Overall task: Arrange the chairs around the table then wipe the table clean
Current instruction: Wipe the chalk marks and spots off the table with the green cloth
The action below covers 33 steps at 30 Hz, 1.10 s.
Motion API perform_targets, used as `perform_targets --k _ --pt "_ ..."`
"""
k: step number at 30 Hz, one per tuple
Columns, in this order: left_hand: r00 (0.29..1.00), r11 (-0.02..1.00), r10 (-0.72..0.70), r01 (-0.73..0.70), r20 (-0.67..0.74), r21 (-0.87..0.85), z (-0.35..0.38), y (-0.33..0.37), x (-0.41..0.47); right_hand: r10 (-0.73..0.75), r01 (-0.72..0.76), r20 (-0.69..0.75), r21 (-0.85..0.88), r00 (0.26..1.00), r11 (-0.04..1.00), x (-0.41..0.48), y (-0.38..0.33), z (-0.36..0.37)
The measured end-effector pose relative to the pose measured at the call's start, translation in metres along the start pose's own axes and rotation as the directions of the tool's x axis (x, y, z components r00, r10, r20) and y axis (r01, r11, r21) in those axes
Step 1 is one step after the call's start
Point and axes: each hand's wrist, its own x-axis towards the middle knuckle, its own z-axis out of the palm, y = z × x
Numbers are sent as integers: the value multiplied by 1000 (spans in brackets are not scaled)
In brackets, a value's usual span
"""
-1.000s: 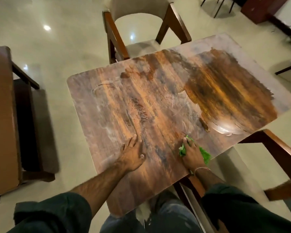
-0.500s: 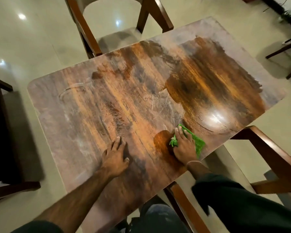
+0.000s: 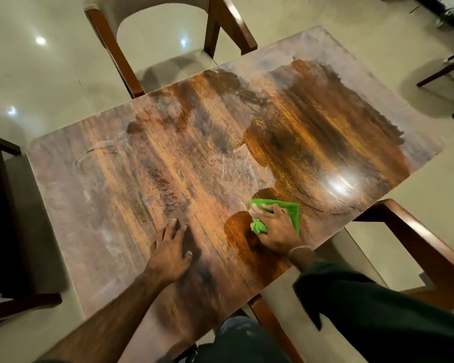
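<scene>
A chair (image 3: 0,218) stands at the left end of the table (image 3: 102,205). The left hand (image 3: 169,248) lies flat on the top with fingers straight, likely bracing the lean. The right hand (image 3: 275,231) presses the cloth (image 3: 288,209) down near the close edge, a fold gripped at its thumb, probably for scrubbing pressure. The top looks dull and grey-filmed at left, and glossy and dark where it has been wiped at right.

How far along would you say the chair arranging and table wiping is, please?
Done: wooden chairs stand at three sides of the brown wooden table; its right half shows a dark glossy wiped patch. In hand: the right hand holds a green cloth on the tabletop; the left hand rests flat. Left: the dusty grey left half and edges.
</scene>
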Motion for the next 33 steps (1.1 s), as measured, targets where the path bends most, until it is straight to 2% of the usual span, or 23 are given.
perform_targets --k 1,2,4,6,7,10,11,13,15,17,19,21,23,26,28,31,33 --pt "1000 1000 14 -14 8 17 0 4 2 -16 16 -22 3 1000 1000 -7 13 -3" --pt "1000 999 24 -24 14 25 -1 9 5 33 -33 -56 12 998 999 -7 23 -6" --pt "999 999 40 -40 5 23 -3 19 10 233 -231 -68 36 970 972 8 21 -10" --pt "997 997 82 -82 5 13 -5 28 16 324 -318 -53 88 945 944 28 -3 -8" --pt "993 993 115 -115 10 8 -6 33 20 291 -287 -43 90 956 954 32 -13 -4" --pt "984 984 178 -178 30 -6 -10 49 32 51 -51 26 17 998 999 20 -5 -5" --pt "982 983 186 -186 31 5 -11 53 37 31 -32 24 21 999 999 15 7 -7" --pt "982 982 187 -188 23 27 -15 61 45 127 -126 -15 68 992 990 18 20 -12" --pt "986 986 165 -165 36 20 -18 64 52 240 -237 -29 85 970 968 35 6 -14" --pt "988 988 149 -151 45 36 -18 61 57 287 -284 -12 112 958 952 51 -12 -13" --pt "986 983 164 -166 39 82 -17 58 57 196 -198 29 97 980 975 52 -6 -15" --pt "981 975 191 -193 32 113 -16 54 57 82 -82 52 1 995 997 48 18 -21" --pt "981 973 193 -195 21 127 -15 52 57 129 -127 23 -43 991 991 59 33 -29" --pt "982 974 186 -189 30 122 -15 52 56 318 -319 23 4 948 948 86 0 -33" --pt "980 974 195 -197 28 113 -15 52 55 270 -270 28 8 962 963 89 -17 -28" --pt "975 968 221 -223 28 120 -18 48 55 80 -77 51 -56 995 995 73 -1 -36" --pt "969 959 246 -245 5 144 -18 44 57 134 -132 20 -77 991 988 86 9 -44"
